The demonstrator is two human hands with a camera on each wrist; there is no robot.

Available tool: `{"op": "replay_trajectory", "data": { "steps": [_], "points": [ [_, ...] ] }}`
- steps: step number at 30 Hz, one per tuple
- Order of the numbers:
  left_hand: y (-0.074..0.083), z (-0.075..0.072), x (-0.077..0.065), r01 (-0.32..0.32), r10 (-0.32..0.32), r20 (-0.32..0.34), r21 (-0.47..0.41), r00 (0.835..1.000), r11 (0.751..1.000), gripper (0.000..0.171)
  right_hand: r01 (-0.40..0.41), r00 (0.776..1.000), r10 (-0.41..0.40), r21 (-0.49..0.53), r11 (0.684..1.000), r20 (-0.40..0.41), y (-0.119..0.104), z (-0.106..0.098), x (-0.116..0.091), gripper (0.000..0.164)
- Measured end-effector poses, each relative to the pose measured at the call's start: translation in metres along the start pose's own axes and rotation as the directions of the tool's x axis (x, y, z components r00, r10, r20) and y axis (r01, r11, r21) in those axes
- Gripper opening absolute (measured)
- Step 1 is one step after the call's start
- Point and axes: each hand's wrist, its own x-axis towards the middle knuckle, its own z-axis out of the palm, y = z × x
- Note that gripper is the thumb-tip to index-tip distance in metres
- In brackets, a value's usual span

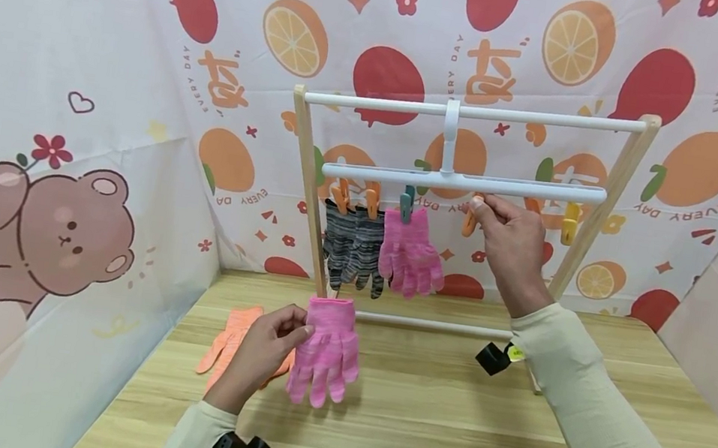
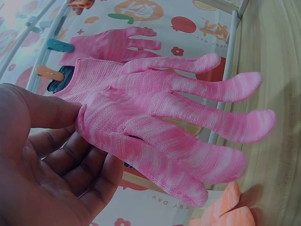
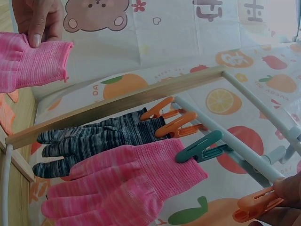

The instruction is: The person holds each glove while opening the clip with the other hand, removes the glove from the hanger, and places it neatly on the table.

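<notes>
My left hand [image 1: 270,345] pinches a pink knit glove [image 1: 327,348] near its cuff, fingers hanging down, above the table. With thumb and fingers my right hand [image 1: 511,244] grips an orange clothespin [image 1: 471,216] on the white hanger [image 1: 392,176]. A second pink glove [image 1: 411,250] hangs from a teal clothespin [image 1: 407,205] left of that hand. Further left, grey-black striped gloves [image 1: 353,242] hang from two orange clothespins, seen clearly in the right wrist view, where a striped glove [image 3: 101,134] lies partly behind the pink one.
The hanger hooks over the top bar [image 1: 381,104] of a wood-framed rack on the wooden table [image 1: 415,420]. Orange gloves [image 1: 234,336] lie on the table at left, partly behind my left hand. A yellow clothespin [image 1: 570,223] hangs at the hanger's right end.
</notes>
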Motion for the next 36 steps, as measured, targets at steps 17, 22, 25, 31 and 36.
{"op": "replay_trajectory", "data": {
  "steps": [17,22,25,31,36],
  "points": [
    [-0.016,0.001,-0.011,0.063,-0.064,0.052,0.019,0.997,0.998,0.004,-0.003,1.000,0.003,0.000,1.000,-0.002,0.001,-0.001,-0.001,0.033],
    [-0.021,0.001,-0.012,0.073,-0.074,0.048,0.018,0.996,0.997,0.004,0.002,1.000,-0.002,0.002,1.000,-0.005,0.000,-0.001,-0.001,0.032],
    [-0.023,0.001,-0.013,0.076,-0.077,0.042,0.036,0.996,0.997,0.004,0.004,1.000,-0.004,0.008,1.000,-0.006,0.000,0.000,0.000,0.032],
    [-0.026,0.001,-0.014,0.066,-0.069,0.051,0.065,0.996,0.996,0.004,0.006,1.000,-0.006,-0.001,1.000,-0.006,-0.001,-0.001,0.000,0.031],
    [-0.033,0.001,-0.017,0.077,-0.081,0.060,0.076,0.995,0.994,0.005,0.004,1.000,-0.004,0.008,1.000,0.002,0.000,0.000,0.000,0.031]
  ]
}}
